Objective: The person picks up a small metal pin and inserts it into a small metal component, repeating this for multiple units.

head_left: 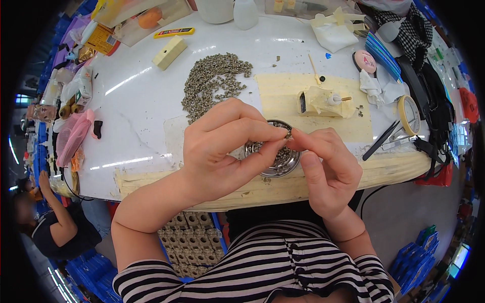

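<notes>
pale yellow rectangular block (pixel 169 52) | pink handheld fan (pixel 72 135) | round yellow tape roll (pixel 408 115) | white plastic bottle (pixel 246 13) | blue stacked crates (pixel 415 255)

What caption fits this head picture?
Both hands, left and right, pinch one small part above a metal dish.

We see our left hand (pixel 222 146) and right hand (pixel 323 166) meeting over the round metal dish (pixel 283 166); the heap of small grey-green metal parts (pixel 214 81) lies on the white round table (pixel 136 126) at eleven o'clock from it, the cream tape-wrapped block (pixel 323 103) at one.
</notes>
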A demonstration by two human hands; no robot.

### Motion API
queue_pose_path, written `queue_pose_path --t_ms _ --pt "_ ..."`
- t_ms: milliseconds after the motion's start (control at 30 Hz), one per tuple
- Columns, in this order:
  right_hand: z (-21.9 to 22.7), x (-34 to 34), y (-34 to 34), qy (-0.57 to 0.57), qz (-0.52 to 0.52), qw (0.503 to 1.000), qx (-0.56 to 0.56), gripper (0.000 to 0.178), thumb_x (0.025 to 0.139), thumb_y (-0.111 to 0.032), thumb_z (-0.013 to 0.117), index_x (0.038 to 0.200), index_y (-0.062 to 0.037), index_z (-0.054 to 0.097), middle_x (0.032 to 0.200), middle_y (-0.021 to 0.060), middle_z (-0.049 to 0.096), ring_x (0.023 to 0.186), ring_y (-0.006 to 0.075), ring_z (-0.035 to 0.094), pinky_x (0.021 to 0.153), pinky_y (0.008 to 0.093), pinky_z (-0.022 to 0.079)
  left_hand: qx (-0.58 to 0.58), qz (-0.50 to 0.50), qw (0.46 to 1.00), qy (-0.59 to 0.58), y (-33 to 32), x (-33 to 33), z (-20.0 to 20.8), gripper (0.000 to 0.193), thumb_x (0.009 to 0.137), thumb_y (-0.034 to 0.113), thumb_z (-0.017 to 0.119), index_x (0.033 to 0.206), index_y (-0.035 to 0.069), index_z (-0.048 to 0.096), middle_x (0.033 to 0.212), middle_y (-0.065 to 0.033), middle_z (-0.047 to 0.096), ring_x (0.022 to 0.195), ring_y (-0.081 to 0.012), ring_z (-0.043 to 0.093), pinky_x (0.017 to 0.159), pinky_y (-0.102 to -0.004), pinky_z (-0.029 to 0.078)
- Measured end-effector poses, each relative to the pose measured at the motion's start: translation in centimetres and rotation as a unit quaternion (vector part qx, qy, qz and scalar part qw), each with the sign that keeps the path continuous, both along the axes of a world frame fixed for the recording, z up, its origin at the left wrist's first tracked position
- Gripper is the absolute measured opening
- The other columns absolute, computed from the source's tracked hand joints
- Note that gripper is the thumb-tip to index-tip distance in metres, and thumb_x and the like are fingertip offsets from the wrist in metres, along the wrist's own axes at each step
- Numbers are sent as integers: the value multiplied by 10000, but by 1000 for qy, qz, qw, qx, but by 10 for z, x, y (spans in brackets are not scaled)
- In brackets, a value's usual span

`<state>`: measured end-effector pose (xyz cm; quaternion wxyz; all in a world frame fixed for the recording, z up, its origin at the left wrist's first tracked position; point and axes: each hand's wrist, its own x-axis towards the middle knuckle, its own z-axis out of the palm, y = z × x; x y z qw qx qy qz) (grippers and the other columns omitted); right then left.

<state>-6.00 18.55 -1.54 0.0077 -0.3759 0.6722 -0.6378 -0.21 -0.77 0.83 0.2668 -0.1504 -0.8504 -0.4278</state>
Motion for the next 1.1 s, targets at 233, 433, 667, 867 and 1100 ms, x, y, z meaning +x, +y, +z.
queue_pose_path --t_ms 233,433,667,867,1100 --pt "0 0 -1 -33 11 999 0 271 868 0 670 1136 18 704 931 107 727 826 194 645 761 296 490 10 -16 1000 -2 0 1 -1 252 736 -82 767 959 30 732 838 -62 644 734 -155 615 618 -256 471" --pt "-3 3 1 -132 40 990 -29 209 903 -24 658 1101 30 700 954 112 718 882 176 646 792 286 491 10 -22 1000 -1 -1 0 -1 258 740 -80 770 970 32 734 844 -60 643 742 -154 613 617 -258 473" --pt "-4 3 0 -249 96 962 -62 180 957 -49 624 1097 51 676 1004 102 694 926 132 639 829 261 495 10 -42 999 -4 -1 1 -4 276 739 -73 772 986 46 743 862 -58 637 745 -155 606 611 -261 475" --pt "-2 4 0 -261 90 957 -83 152 963 -40 612 1073 48 671 984 90 690 919 125 639 838 255 495 2 -42 999 0 -1 0 -2 269 738 -65 775 981 44 743 864 -57 636 744 -155 604 610 -258 471" --pt "-2 4 1 -139 11 989 -41 187 915 -12 642 1090 30 693 953 94 705 862 152 626 789 278 479 2 -13 1000 -8 1 0 0 230 740 -62 776 949 21 732 846 -65 643 739 -159 614 618 -261 468"
